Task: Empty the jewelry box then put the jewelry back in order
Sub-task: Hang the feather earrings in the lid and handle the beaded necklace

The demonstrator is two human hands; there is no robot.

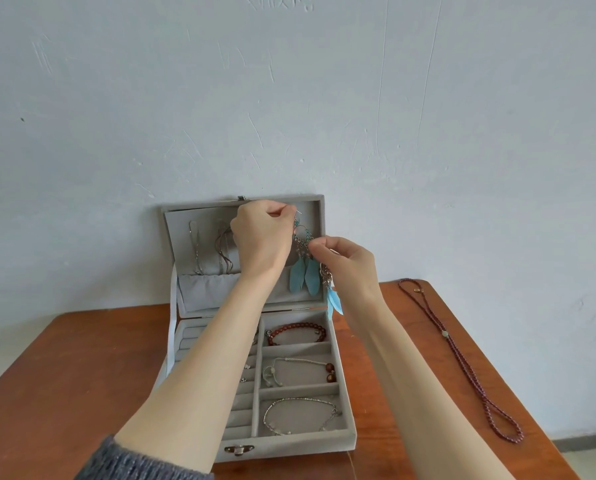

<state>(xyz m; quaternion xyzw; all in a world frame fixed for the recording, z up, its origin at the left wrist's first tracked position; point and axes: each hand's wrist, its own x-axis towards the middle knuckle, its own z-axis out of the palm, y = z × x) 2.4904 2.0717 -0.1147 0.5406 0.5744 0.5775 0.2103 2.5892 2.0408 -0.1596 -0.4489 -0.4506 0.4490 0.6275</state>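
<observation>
Left hand (260, 237): raised in front of the open lid, fingers curled, thumb and forefinger pinching the wire hook at the top of a feather earring.
Right hand (345, 261): raised just right of the left hand, fingers (319, 245) curled, pinching the lower rim of the same earring's hoop; a second earring with a pale blue feather (332, 301) hangs from under this hand.
Feather earring (303, 258): metal hoop with small blue beads and two teal feathers hanging down, held against the right part of the lid's inner face.
Jewelry box (289, 445): grey velvet, open, near the middle of the counter, lid upright against the wall, metal clasp on the near wall.
Lid interior: two silver chains (208, 247) hanging at left, a gathered pocket (206, 287) below them.
Right compartments, far to near: red bead bracelet (296, 332); cord bracelet with brown beads (300, 370); silver chain bracelet (300, 415).
Left section: ring rolls, partly hidden by the left forearm; a few small pieces there, too small to tell.
Long bead necklace (462, 358): dark red, stretched out on the counter well right of the box.
Counter (64, 375): reddish-brown wood, set against a pale wall.
Sleeve (130, 462): grey knit, pushed up the left forearm.
</observation>
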